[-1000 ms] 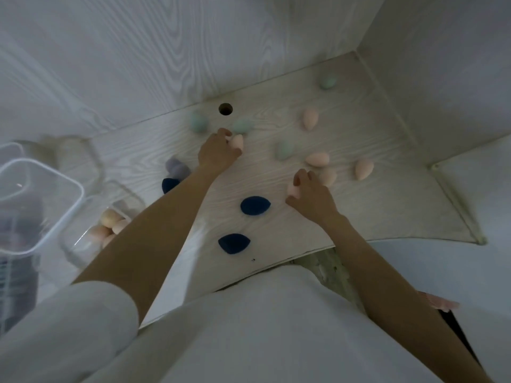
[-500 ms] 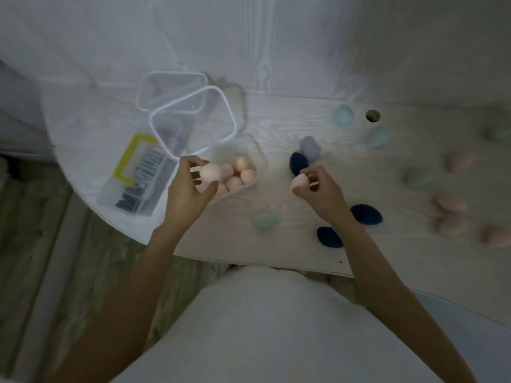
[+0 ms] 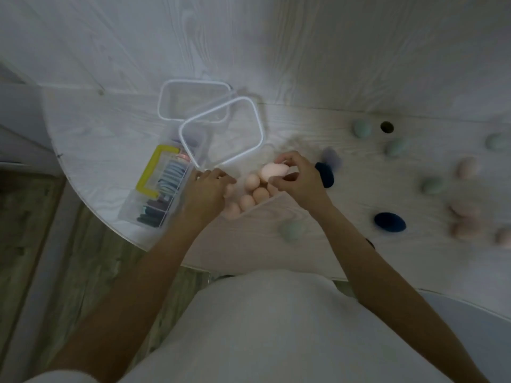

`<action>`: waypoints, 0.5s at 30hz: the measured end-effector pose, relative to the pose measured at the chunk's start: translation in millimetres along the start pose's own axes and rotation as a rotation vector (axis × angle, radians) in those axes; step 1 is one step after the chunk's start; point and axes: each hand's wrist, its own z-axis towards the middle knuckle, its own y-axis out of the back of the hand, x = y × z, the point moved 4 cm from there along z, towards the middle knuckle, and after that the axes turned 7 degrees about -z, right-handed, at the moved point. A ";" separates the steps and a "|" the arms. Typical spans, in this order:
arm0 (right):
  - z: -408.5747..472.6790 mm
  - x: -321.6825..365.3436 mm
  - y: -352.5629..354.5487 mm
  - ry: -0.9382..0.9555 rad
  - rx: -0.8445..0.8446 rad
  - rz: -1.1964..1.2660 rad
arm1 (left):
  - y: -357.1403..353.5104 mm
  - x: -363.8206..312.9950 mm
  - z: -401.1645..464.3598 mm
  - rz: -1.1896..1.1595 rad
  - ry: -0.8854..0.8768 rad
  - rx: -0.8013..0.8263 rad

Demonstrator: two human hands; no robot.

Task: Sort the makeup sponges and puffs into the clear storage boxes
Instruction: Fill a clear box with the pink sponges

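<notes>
While blurred, right hand (image 3: 300, 179) pinching pink sponge (image 3: 274, 171); left hand (image 3: 206, 189) grip unclear, fingertips hidden.

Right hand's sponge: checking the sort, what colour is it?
Pale peach-pink, like the others in the box below; head view. Sponge, right hand.

A peach sponge (image 3: 274, 171) hangs just above the clear box (image 3: 265, 201) of peach sponges (image 3: 250, 199); green sponges (image 3: 292, 230), navy sponges (image 3: 390, 223) and pink sponges (image 3: 467, 167) lie scattered to the right of that box.
</notes>
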 end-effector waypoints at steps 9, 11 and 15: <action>24.9 14.5 -23.9 0.007 0.052 0.008 | -6.6 3.8 -18.0 0.034 -0.122 -0.107; 29.3 16.5 -39.9 0.097 0.059 -0.105 | -5.6 1.2 -25.6 0.046 -0.120 -0.130; 36.0 12.4 -77.7 0.440 0.166 -0.579 | -6.4 -7.2 -33.7 0.014 -0.068 -0.163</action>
